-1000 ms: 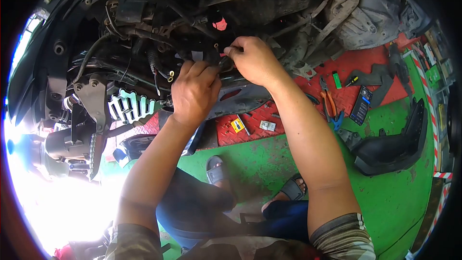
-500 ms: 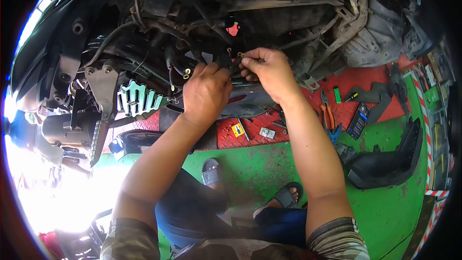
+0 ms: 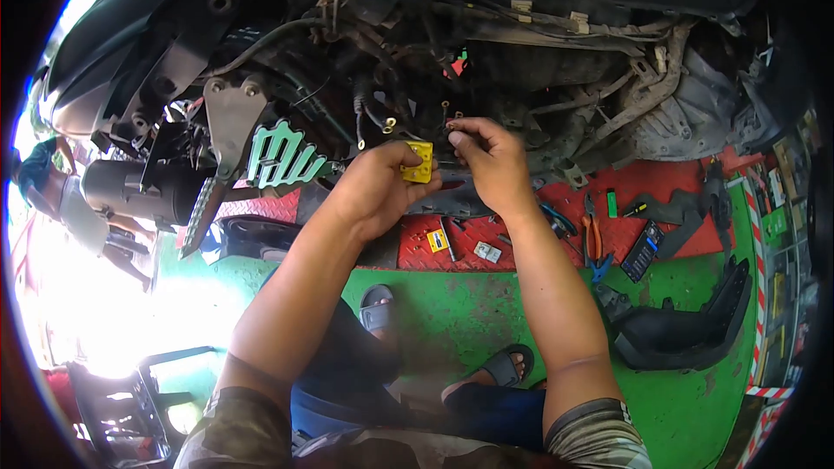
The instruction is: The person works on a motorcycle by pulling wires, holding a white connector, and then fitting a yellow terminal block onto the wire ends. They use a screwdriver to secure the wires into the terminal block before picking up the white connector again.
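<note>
My left hand (image 3: 369,189) grips a small yellow block with holes (image 3: 419,165) between thumb and fingers, its face turned up. To the right, my right hand (image 3: 497,163) pinches the end of a thin dark wire close to a ring terminal (image 3: 458,115); the exact part under the fingertips is partly hidden. Another ring terminal (image 3: 446,105) sticks up beside it. Brass ring terminals (image 3: 389,125) on wires hang just above my left hand, and one more lug (image 3: 361,144) dangles to their left. Both hands are in front of the opened motorbike frame (image 3: 556,39).
On the red mat (image 3: 539,247) lie orange-handled pliers (image 3: 592,234), a phone (image 3: 644,250), a green lighter (image 3: 612,203) and a yellow packet (image 3: 436,241). A black fairing piece (image 3: 686,321) rests on the green floor. A green slotted footboard (image 3: 282,156) projects at left; another person (image 3: 74,200) stands beyond.
My left hand has turned and drawn slightly down, bringing the yellow block into sight. My right hand stays near the ring terminals. The view has shifted, and a person appears at far left.
</note>
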Demonstrator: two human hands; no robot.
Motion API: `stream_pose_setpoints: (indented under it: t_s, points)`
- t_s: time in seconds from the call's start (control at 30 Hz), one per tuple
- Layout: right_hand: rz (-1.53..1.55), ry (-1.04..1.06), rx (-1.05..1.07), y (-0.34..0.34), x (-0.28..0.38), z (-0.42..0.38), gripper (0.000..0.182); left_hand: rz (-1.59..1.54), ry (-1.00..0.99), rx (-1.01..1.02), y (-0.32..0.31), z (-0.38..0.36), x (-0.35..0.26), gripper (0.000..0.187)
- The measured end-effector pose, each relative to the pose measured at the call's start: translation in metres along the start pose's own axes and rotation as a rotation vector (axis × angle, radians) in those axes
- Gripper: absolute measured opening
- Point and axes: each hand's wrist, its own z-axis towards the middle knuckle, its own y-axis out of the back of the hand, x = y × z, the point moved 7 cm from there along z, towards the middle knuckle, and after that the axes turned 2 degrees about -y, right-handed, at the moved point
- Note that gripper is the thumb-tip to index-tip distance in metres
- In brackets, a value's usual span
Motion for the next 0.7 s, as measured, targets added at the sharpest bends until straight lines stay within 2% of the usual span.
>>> stream_pose_setpoints:
  t_s: [0.07, 0.13, 0.2, 0.27, 0.4, 0.47, 0.5, 0.6, 0.67, 0.7]
  points:
    - [-0.069, 0.031, 0.003, -0.001, 0.002, 0.001, 0.016, 0.059, -0.177, -0.046, 0.006, 0.0, -0.011, 0.029]
    - [-0.118, 0.173, 0.029, -0.004, 0.015, -0.001, 0.017, 0.096, -0.215, -0.013, 0.004, -0.002, -0.013, 0.031]
    - [-0.18, 0.186, 0.045, -0.007, 0.02, -0.003, 0.017, 0.134, -0.254, 0.018, 0.011, 0.003, -0.01, 0.033]
    - [-0.243, 0.197, 0.053, -0.009, 0.023, -0.004, 0.018, 0.68, -0.704, 0.164, 0.011, 0.006, -0.015, 0.035]
    - [-0.208, 0.234, 0.028, -0.015, 0.024, -0.006, 0.017, 0.69, -0.625, 0.075, -0.004, -0.007, -0.027, 0.036]
    - [-0.197, 0.237, 0.002, -0.018, 0.023, -0.005, 0.016, 0.239, -0.426, -0.005, 0.007, 0.001, -0.024, 0.031]
    - [-0.213, 0.232, 0.0, -0.019, 0.022, -0.005, 0.016, 0.239, -0.425, -0.002, 0.009, 0.003, -0.024, 0.031]
    - [-0.221, 0.189, 0.0, -0.021, 0.018, -0.002, 0.016, 0.315, -0.534, 0.016, 0.007, 0.004, -0.029, 0.026]
    - [-0.208, 0.147, -0.001, -0.021, 0.014, -0.001, 0.016, 0.771, -0.58, -0.126, 0.001, -0.001, -0.035, 0.026]
    - [-0.212, 0.171, -0.007, -0.02, 0.014, -0.001, 0.016, 0.774, -0.579, -0.121, -0.002, 0.0, -0.035, 0.026]
